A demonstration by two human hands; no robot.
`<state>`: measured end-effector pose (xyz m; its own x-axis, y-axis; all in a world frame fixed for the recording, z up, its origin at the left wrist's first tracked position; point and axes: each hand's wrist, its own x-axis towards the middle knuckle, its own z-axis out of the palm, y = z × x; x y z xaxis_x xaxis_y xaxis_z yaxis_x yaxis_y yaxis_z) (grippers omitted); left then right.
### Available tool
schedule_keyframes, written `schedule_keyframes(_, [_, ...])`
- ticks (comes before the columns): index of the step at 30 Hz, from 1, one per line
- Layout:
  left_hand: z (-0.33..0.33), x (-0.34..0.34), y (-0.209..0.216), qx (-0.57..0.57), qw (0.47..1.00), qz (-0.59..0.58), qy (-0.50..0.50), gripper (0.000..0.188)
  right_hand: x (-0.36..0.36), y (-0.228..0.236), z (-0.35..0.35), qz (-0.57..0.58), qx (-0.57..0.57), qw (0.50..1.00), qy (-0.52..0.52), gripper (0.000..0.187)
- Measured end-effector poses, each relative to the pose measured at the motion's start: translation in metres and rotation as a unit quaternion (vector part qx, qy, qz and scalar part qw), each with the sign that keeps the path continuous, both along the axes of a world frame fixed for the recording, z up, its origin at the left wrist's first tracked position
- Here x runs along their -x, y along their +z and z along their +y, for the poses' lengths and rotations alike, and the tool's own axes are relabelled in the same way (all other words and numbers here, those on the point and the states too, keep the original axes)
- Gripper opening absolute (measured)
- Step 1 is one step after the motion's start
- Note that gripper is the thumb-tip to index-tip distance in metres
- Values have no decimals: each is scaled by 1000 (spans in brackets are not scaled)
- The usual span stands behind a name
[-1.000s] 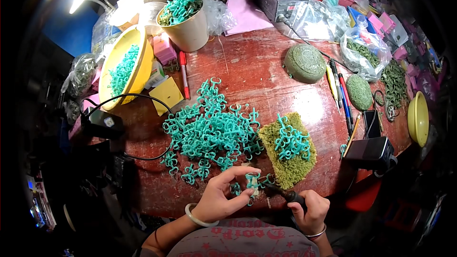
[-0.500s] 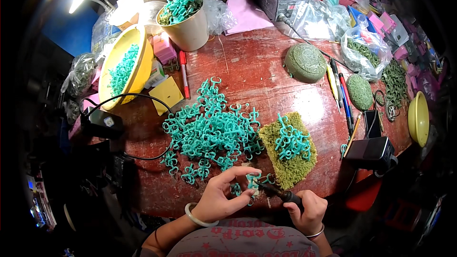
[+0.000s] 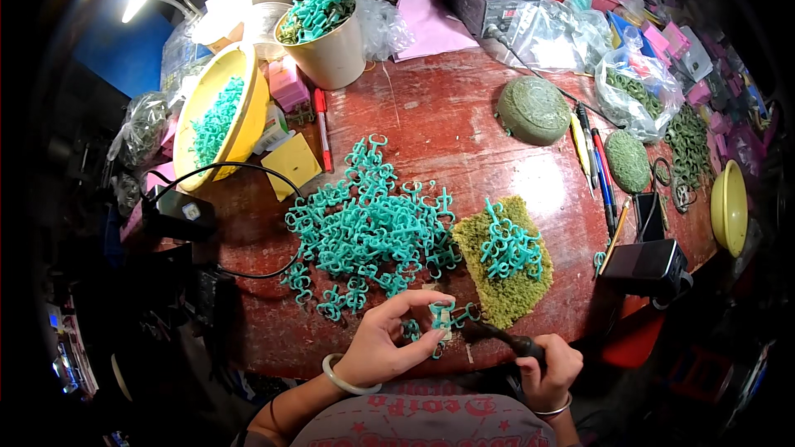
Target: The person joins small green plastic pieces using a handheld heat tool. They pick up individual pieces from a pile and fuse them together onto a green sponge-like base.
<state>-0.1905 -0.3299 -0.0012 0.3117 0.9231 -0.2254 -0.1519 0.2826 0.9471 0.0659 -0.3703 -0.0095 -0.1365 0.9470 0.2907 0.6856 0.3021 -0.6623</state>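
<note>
Between the thumb and forefinger of my left hand (image 3: pixel 383 341) is a small teal ring-shaped piece (image 3: pixel 442 311), gripped near the table's front edge. My right hand (image 3: pixel 555 371) is wrapped round the dark handle of a tool that looks like a soldering iron (image 3: pixel 525 348). Its thin shaft points left toward the teal piece, with the tip a little apart from it. A few more teal pieces lie just by my left fingers. Beyond them spreads a big pile of teal ring pieces (image 3: pixel 364 223), and several more rest on a yellow-green sponge pad (image 3: pixel 507 302).
To the left, a tilted yellow bowl (image 3: pixel 252 108) holds teal pieces; a white bucket (image 3: pixel 331 62) stands behind. A red pen (image 3: pixel 322 128) lies nearby. Rightward are a green domed block (image 3: pixel 534 112), several pens, a black box-shaped device (image 3: pixel 644 269) and cables. Bags crowd the back.
My right hand has drawn the tool back to the right and slightly down, away from the teal piece. My left hand keeps its hold almost unmoved.
</note>
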Motion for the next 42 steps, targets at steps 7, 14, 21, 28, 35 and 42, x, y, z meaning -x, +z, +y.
schedule_keyframes(7, [1,0,4,23,999,-35,13,42,-23,2,0,-154,-19,985,-72,44])
schedule_keyframes(14, [0,-1,3,47,998,-43,28,42,-11,8,4,-59,-11,997,-41,42])
schedule_keyframes(21, [0,2,4,53,998,-3,17,46,0,1,2,0,29,999,20,40])
schedule_keyframes(28, [0,1,1,50,998,-22,25,52,-13,6,1,-49,18,998,-26,38])
schedule_keyframes(35, [1,1,2,65,998,-10,26,50,-19,4,3,-112,-3,992,-55,41])
schedule_keyframes(42, [1,-1,0,35,998,-26,34,51,-3,4,2,-3,30,999,19,43])
